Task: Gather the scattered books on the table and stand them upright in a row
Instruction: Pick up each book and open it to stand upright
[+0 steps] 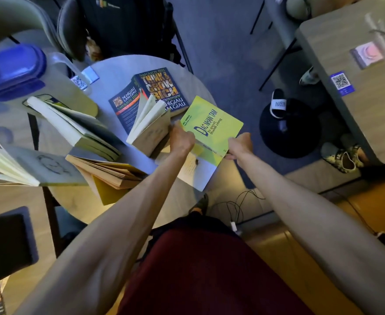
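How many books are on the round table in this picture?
6: yellow-green book in both hands; dark Think and Grow Rich book; open book beside it; three open books at left. More may be hidden.

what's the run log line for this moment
phase: gathering | left hand: gripping yellow-green book | right hand: gripping same book | book: open, over round table edge | others: scattered, none in row

Both bare forearms reach forward, nearly straight and angled slightly toward each other. The left hand (182, 138) is curled closed, knuckles up. The right hand (239, 145) is likewise clenched, thumb pinching downward.
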